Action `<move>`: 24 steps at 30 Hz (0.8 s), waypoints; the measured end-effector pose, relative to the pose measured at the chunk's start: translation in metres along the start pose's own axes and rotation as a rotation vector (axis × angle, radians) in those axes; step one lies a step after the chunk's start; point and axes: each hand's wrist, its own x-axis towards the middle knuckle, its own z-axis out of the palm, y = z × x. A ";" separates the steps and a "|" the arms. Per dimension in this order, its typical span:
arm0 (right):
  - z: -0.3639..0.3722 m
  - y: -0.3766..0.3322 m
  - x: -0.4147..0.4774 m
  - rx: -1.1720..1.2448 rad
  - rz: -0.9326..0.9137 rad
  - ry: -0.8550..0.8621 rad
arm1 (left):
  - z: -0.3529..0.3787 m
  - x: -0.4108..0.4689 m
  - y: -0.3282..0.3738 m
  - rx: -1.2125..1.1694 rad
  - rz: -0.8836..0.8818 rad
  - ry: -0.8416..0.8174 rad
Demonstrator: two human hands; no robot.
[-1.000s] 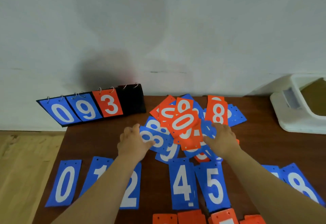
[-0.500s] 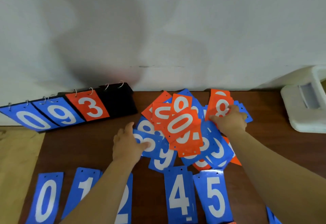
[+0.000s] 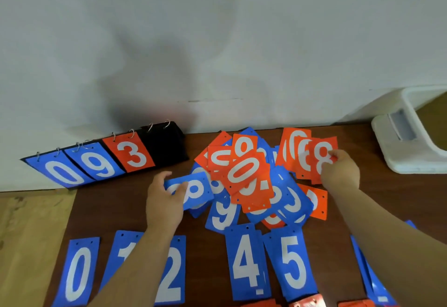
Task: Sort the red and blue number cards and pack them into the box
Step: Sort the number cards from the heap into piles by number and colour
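Centre frame, left grip [image 3: 164,202] pinches a blue plastic 8 card [image 3: 198,190], right grip [image 3: 341,173] a red plastic 8 card [image 3: 323,154]; pulling either may drag overlapping cards [image 3: 249,178] off the brown desk [image 3: 116,210].

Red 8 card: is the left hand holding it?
No, the right hand pinches the red 8 card; the left hand grips a blue card.

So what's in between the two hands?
In the head view, a pile of red and blue cards lies between the left hand and right hand, a red 0 card on top.
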 end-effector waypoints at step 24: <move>-0.162 0.043 -0.211 0.237 -0.441 -0.759 | 0.006 -0.200 0.075 -0.386 0.266 -0.330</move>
